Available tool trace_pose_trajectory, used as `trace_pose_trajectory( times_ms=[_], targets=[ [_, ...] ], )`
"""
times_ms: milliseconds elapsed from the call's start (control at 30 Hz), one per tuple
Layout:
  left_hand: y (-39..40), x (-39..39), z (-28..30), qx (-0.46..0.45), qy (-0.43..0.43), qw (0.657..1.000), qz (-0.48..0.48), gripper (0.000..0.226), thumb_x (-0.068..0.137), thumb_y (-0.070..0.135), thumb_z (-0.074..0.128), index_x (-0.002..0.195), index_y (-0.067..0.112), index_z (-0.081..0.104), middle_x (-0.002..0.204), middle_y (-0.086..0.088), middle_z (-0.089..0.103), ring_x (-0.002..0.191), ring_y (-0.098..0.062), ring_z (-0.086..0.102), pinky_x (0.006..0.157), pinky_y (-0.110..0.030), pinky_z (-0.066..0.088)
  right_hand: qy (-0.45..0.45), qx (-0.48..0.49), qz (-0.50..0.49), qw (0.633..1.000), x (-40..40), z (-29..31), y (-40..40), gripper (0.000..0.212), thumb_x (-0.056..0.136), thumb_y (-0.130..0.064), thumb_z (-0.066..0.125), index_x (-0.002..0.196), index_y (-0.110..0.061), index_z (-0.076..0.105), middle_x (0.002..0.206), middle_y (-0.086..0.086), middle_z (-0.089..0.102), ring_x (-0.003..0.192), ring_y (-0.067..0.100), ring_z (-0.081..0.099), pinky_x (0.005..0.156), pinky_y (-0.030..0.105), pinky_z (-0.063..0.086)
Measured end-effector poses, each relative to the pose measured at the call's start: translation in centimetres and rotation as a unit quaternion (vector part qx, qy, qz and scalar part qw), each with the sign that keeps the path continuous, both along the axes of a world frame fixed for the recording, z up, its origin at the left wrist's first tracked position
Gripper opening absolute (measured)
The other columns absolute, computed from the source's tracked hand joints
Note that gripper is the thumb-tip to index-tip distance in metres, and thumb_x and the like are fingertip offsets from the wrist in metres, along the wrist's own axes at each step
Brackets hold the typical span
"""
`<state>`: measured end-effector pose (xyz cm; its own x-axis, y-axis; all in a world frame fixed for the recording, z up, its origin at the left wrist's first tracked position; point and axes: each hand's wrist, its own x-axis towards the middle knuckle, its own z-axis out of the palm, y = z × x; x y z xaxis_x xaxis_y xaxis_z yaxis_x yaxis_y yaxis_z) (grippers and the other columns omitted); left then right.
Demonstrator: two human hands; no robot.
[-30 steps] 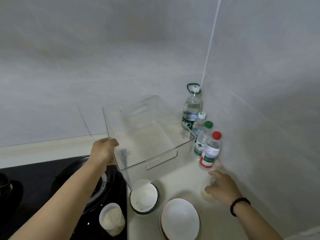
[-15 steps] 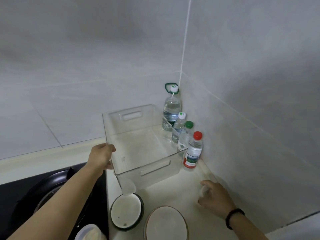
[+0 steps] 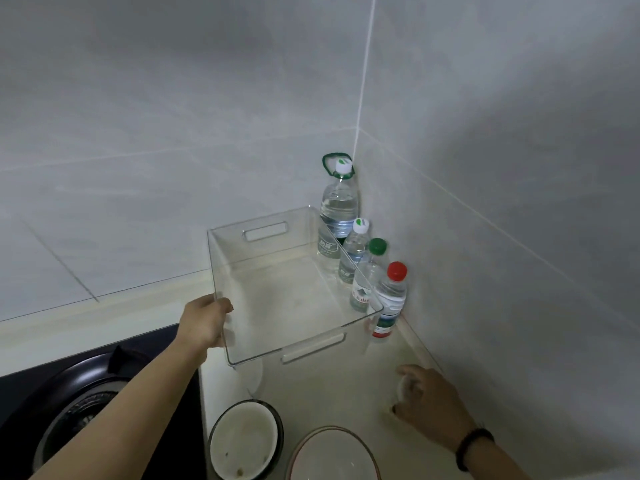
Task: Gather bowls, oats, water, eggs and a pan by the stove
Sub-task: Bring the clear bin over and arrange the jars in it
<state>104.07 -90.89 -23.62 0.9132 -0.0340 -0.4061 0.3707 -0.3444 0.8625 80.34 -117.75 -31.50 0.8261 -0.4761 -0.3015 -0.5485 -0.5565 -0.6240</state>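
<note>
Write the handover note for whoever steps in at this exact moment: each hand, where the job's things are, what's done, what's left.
Left hand: grips the left wall of the empty clear bin, held above the counter.
Right hand: low on the counter near the right wall, fingers curled over something pale; what it is cannot be told.
Four water bottles stand in the corner.
Two bowls sit at the counter's near edge, beside the stove.
Done: water and bowls are by the stove.
Left: oats, eggs and pan are not identifiable in view; set the bin down.
</note>
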Motion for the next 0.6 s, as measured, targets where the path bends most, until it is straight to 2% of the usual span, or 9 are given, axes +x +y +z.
trace_pose_trajectory(
  times_ms=[100, 233, 367, 500, 600],
  targets=[
    [0.1, -0.1, -0.7, -0.004, 0.0, 1.0, -0.001, 0.008, 0.091, 0.009, 0.052, 0.09, 0.011, 0.06, 0.098, -0.016, 0.06, 0.072, -0.038, 0.062, 0.076, -0.052, 0.056, 0.006, 0.001, 0.008, 1.0, 0.6, -0.4, 0.5, 0.052, 0.068, -0.024, 0.075, 0.115, -0.032, 0.055, 0.103, -0.006, 0.056, 0.092, 0.007, 0.058, 0.077, 0.012, 0.042],
    [-0.2, -0.6, -1.9, -0.003, 0.0, 1.0, 0.001, 0.022, 0.091, 0.009, 0.051, 0.076, 0.023, 0.057, 0.088, -0.012, 0.059, 0.076, -0.037, 0.06, 0.076, -0.05, 0.056, 0.003, 0.011, 0.017, 1.0, 1.2, -1.0, 1.1, 0.053, 0.068, -0.018, 0.075, 0.116, -0.029, 0.057, 0.095, -0.009, 0.054, 0.089, 0.006, 0.058, 0.07, 0.005, 0.039],
    [-0.5, -0.9, -3.0, -0.006, 0.01, 1.0, 0.001, 0.023, 0.091, 0.009, 0.05, 0.076, 0.023, 0.059, 0.083, -0.009, 0.059, 0.073, -0.036, 0.06, 0.077, -0.051, 0.057, 0.007, 0.018, 0.022, 1.0, 1.4, -1.2, 1.2, 0.057, 0.067, -0.02, 0.075, 0.12, -0.029, 0.057, 0.099, -0.009, 0.052, 0.091, 0.003, 0.058, 0.07, 0.004, 0.039],
    [-0.7, -1.1, -3.6, -0.002, 0.01, 1.0, 0.002, 0.017, 0.091, 0.01, 0.049, 0.094, 0.024, 0.057, 0.083, -0.006, 0.062, 0.078, -0.037, 0.063, 0.08, -0.052, 0.058, -0.001, 0.017, 0.016, 1.0, 1.3, -1.3, 0.9, 0.055, 0.068, -0.021, 0.076, 0.12, -0.029, 0.057, 0.1, -0.007, 0.053, 0.092, 0.005, 0.057, 0.075, 0.007, 0.041],
    [-0.4, -1.3, -3.8, -0.004, 0.013, 1.0, -0.011, 0.029, 0.092, 0.011, 0.048, 0.111, 0.032, 0.054, 0.087, -0.002, 0.063, 0.09, -0.04, 0.066, 0.078, -0.047, 0.059, -0.001, 0.014, 0.01, 1.0, 1.2, -1.5, 0.7, 0.056, 0.068, -0.024, 0.077, 0.12, -0.029, 0.058, 0.101, -0.007, 0.054, 0.093, 0.007, 0.059, 0.084, 0.017, 0.045]
  ],
)
